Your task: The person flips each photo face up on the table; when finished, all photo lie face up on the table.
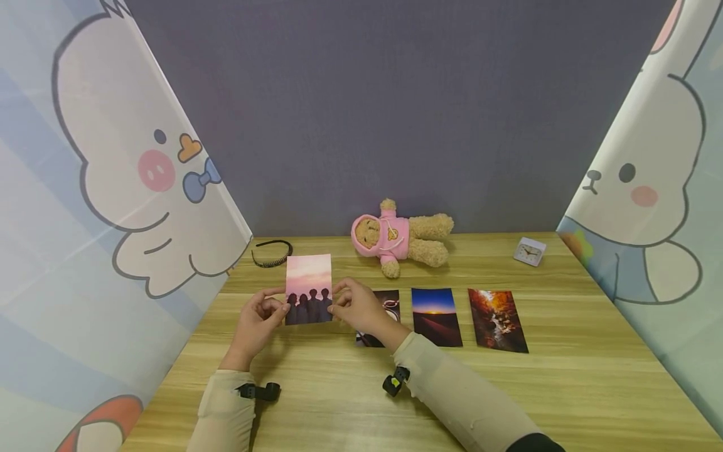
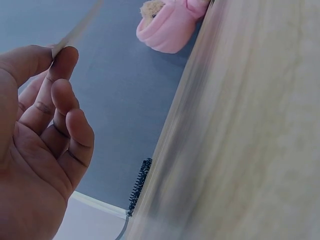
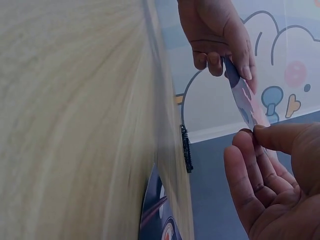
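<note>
A photo print [image 1: 308, 285] with a pink sky and several dark silhouettes is raised above the table, facing the head camera. My left hand [image 1: 258, 321] pinches its left edge between thumb and forefinger. On the opposite edge, my right hand [image 1: 361, 307] pinches it near the lower corner. From the right wrist, the print [image 3: 243, 97] shows nearly edge-on between both hands. Three more prints lie in a row to the right: a dark one [image 1: 391, 295] partly hidden by my right hand, a sunset [image 1: 433, 317], and an autumn stream [image 1: 498, 320].
A teddy bear [image 1: 395, 238] in a pink hoodie lies at the back of the wooden table [image 1: 316, 402]. The black toothed headband [image 1: 272, 253] is at the back left, a small white alarm clock [image 1: 530, 251] at the back right. A grey panel [image 1: 384, 113] stands behind.
</note>
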{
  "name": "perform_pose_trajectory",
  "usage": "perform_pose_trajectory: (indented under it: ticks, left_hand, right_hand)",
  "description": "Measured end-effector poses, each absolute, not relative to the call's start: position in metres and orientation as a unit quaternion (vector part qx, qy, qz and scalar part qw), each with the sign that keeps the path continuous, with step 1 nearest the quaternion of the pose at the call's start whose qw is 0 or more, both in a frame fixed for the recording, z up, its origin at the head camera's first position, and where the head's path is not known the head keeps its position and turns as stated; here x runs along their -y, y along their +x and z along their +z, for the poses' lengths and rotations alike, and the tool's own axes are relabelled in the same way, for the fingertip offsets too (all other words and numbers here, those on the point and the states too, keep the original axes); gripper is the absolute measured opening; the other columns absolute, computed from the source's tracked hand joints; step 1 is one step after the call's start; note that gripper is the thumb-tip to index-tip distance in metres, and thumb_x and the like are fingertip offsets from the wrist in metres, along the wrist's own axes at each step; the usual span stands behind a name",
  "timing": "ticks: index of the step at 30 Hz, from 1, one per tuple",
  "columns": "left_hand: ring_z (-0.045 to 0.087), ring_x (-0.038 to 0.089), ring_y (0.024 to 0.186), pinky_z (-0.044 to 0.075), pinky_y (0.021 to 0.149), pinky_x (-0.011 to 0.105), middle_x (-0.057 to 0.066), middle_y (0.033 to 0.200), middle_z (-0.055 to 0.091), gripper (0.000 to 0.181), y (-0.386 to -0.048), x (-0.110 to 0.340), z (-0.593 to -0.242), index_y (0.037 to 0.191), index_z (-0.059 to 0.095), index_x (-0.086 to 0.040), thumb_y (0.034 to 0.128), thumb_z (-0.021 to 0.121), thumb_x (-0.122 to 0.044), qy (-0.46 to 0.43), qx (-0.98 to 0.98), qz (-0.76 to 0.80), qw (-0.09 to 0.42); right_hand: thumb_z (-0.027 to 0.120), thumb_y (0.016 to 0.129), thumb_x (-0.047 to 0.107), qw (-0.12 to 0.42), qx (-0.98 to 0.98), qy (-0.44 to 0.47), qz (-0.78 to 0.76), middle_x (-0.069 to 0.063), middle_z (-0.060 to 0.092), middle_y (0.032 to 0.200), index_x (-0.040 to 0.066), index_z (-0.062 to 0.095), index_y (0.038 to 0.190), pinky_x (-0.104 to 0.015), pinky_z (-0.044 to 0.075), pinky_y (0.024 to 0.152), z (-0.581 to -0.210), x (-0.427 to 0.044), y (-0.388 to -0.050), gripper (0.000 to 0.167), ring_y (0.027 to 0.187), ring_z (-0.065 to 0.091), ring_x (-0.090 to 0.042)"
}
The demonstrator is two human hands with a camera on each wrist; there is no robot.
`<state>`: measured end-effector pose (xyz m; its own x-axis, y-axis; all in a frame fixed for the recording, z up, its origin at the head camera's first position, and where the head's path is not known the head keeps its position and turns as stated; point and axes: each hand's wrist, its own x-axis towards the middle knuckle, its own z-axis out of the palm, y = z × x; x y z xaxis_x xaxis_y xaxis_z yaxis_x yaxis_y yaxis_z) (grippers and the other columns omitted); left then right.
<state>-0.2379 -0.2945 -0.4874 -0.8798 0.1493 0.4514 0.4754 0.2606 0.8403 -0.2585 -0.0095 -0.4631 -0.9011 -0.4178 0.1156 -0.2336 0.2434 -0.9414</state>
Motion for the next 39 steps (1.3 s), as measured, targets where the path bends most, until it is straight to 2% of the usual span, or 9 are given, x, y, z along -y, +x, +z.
perform_pose_trajectory:
  ticks: [4,12,14,19,27,35,39]
  left_hand:
    - [0.052,0.015,0.059,0.046,0.056,0.028,0.013,0.077,0.066,0.038,-0.239,0.295,-0.489,0.137,0.06,0.003,0.1007,0.069,0.0,-0.2,0.784,-0.57,0.141]
    - [0.051,0.013,0.057,0.044,0.053,0.028,0.015,0.076,0.065,0.038,-0.24,0.298,-0.49,0.137,0.061,0.002,0.1008,0.07,-0.003,-0.197,0.79,-0.564,0.138]
    - [0.05,0.012,0.057,0.044,0.052,0.028,0.014,0.076,0.066,0.037,-0.24,0.298,-0.49,0.137,0.061,0.001,0.1008,0.07,-0.004,-0.197,0.794,-0.559,0.137]
    - [0.049,0.01,0.057,0.043,0.052,0.027,0.014,0.078,0.067,0.037,-0.24,0.3,-0.491,0.137,0.062,0.001,0.1008,0.07,-0.003,-0.196,0.802,-0.548,0.132]
    - [0.052,0.007,0.06,0.043,0.051,0.024,0.021,0.084,0.069,0.039,-0.242,0.302,-0.493,0.137,0.06,0.008,0.0982,0.068,0.006,-0.19,0.809,-0.544,0.115]
    - [0.055,0.008,0.063,0.046,0.056,0.024,0.014,0.084,0.071,0.036,-0.242,0.302,-0.494,0.133,0.064,0.005,0.0981,0.071,0.001,-0.175,0.834,-0.515,0.088]
    - [0.055,0.009,0.061,0.046,0.054,0.024,0.013,0.083,0.071,0.037,-0.242,0.303,-0.495,0.133,0.064,0.005,0.0977,0.072,-0.001,-0.168,0.841,-0.51,0.063]
  right_hand:
    - [0.077,0.098,0.015,0.084,-0.783,-0.202,-0.582,0.0,0.074,0.087,0.015,0.06,0.125,-0.05,0.06,0.062,-0.463,0.01,-0.257,0.032,0.078,0.073,-0.041]
    - [0.079,0.096,0.017,0.07,-0.8,-0.205,-0.56,0.003,0.073,0.085,0.016,0.06,0.125,-0.032,0.051,0.054,-0.467,0.012,-0.257,0.034,0.079,0.074,-0.037]
    - [0.079,0.096,0.017,0.07,-0.803,-0.206,-0.555,0.003,0.073,0.084,0.016,0.06,0.126,-0.03,0.05,0.053,-0.468,0.013,-0.257,0.035,0.078,0.074,-0.036]
    - [0.079,0.096,0.015,0.094,-0.791,-0.205,-0.568,-0.003,0.073,0.085,0.014,0.059,0.128,-0.035,0.054,0.052,-0.47,0.013,-0.257,0.037,0.075,0.073,-0.038]
    - [0.079,0.095,0.01,0.126,-0.779,-0.185,-0.586,-0.009,0.074,0.089,0.009,0.059,0.129,-0.051,0.061,0.062,-0.472,0.014,-0.256,0.039,0.076,0.073,-0.039]
    - [0.079,0.095,0.01,0.164,-0.767,-0.171,-0.596,-0.01,0.073,0.088,0.006,0.062,0.126,-0.043,0.058,0.058,-0.477,0.014,-0.259,0.035,0.073,0.072,-0.036]
    - [0.079,0.095,0.009,0.185,-0.762,-0.163,-0.599,-0.011,0.072,0.089,0.003,0.063,0.124,-0.037,0.055,0.055,-0.481,0.012,-0.26,0.034,0.07,0.07,-0.031]
